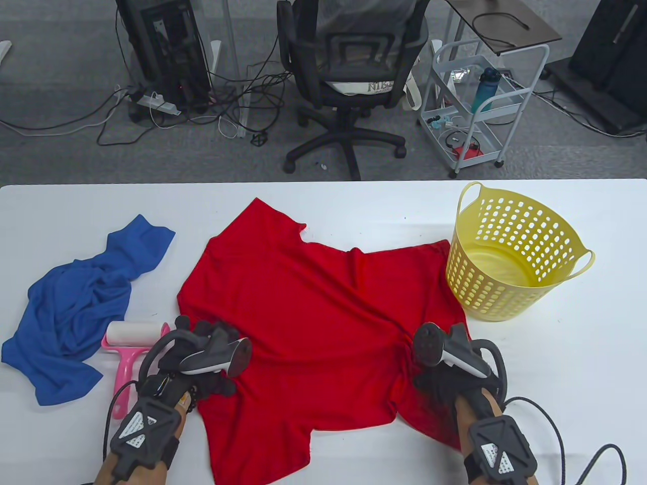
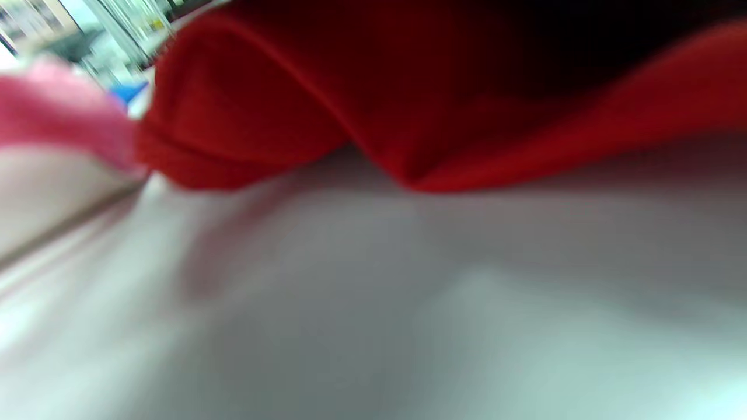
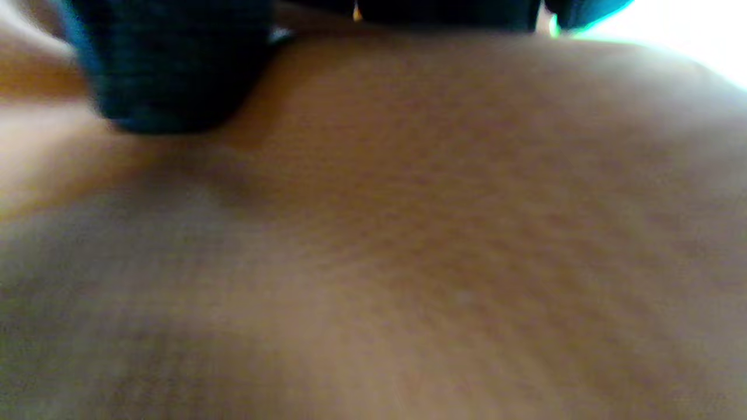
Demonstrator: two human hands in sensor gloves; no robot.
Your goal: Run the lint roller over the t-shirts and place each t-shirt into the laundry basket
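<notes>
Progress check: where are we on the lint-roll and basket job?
Done: nothing; the yellow basket holds no shirts. In hand: both hands, left hand and right hand, rest on the spread red t-shirt. Left: the lint roller lies unused on the table, the blue t-shirt is untouched.

1. Table view: high, looking down and forward across the white desk (image 1: 354, 202); whole desk width in frame, office floor and chair (image 1: 349, 65) beyond the far edge.
2. Left wrist view: very low, nearly at desk level, facing along the surface; blurred, very close to the red t-shirt (image 2: 408, 99) edge. Shares that shirt edge and the pink lint roller (image 2: 58, 111) with the table view.
3. Right wrist view: pressed close to a surface, fully blurred, direction unclear; overlap with other views cannot be told.
</notes>
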